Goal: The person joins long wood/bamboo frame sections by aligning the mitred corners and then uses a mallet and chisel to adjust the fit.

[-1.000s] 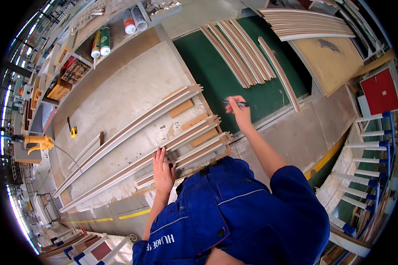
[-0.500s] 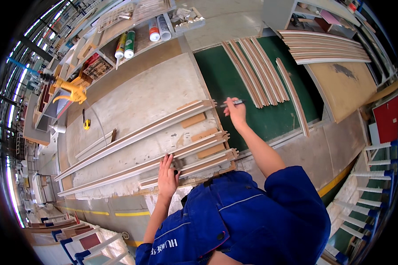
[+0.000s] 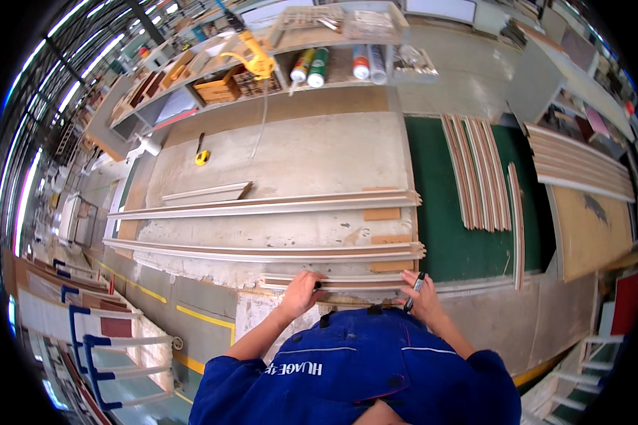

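The shortest white-and-brown moulding strip (image 3: 354,282) lies along the near edge of the bench, right in front of me. My left hand (image 3: 301,294) is closed at this strip, its fingertips on it. A small black piece (image 3: 317,285), perhaps a pen cap, pokes out from those fingers. Over the strip's right end, my right hand (image 3: 425,303) grips a black-and-grey marker pen (image 3: 417,284), and its fingertips touch the moulding. Beyond lie two long mouldings, a nearer one (image 3: 298,251) and a farther one (image 3: 283,205), with their right ends on brown wooden blocks (image 3: 381,213).
A yellow tape measure (image 3: 202,157) and a short moulding offcut (image 3: 209,193) lie farther back. A yellow air gun (image 3: 256,60) hangs before a shelf with sealant tubes (image 3: 317,67). Several mouldings (image 3: 478,173) rest on the green surface to the right. A wheeled rack (image 3: 120,354) stands lower left.
My right hand has come back from over the green surface to the short strip, the marker still in it. The left hand has shifted from the long moulding to the short one. The view has turned.
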The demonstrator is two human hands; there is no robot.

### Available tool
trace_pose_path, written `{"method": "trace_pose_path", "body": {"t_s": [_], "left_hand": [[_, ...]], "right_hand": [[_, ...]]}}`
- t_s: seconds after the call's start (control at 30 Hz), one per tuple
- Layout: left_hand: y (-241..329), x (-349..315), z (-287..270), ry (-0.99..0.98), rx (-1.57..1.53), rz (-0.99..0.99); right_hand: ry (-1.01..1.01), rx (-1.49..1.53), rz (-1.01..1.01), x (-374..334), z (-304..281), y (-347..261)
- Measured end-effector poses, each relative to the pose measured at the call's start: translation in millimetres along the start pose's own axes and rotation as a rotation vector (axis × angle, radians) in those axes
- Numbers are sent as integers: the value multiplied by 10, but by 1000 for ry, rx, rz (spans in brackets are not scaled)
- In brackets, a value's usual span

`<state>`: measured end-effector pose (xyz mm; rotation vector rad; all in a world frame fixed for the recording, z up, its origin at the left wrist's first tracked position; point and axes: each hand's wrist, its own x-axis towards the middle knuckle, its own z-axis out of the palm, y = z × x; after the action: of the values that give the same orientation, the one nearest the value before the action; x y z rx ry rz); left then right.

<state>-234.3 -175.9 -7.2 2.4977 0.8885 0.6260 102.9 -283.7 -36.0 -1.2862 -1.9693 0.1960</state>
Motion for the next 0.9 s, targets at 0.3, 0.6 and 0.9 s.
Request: {"method": "trace_pose_path", "body": {"t_s": [0.3, 0.6, 0.9], "left_hand": [[181, 242, -535, 35, -33, 122], [-1074, 2242, -1071, 186, -90, 116], [-2864, 2561, -680, 145, 57, 56]], "right_hand": [[77, -75, 164, 203, -252, -270], [283, -350, 201, 2199, -558, 257], [273, -418, 280, 2023, -447, 403]]}}
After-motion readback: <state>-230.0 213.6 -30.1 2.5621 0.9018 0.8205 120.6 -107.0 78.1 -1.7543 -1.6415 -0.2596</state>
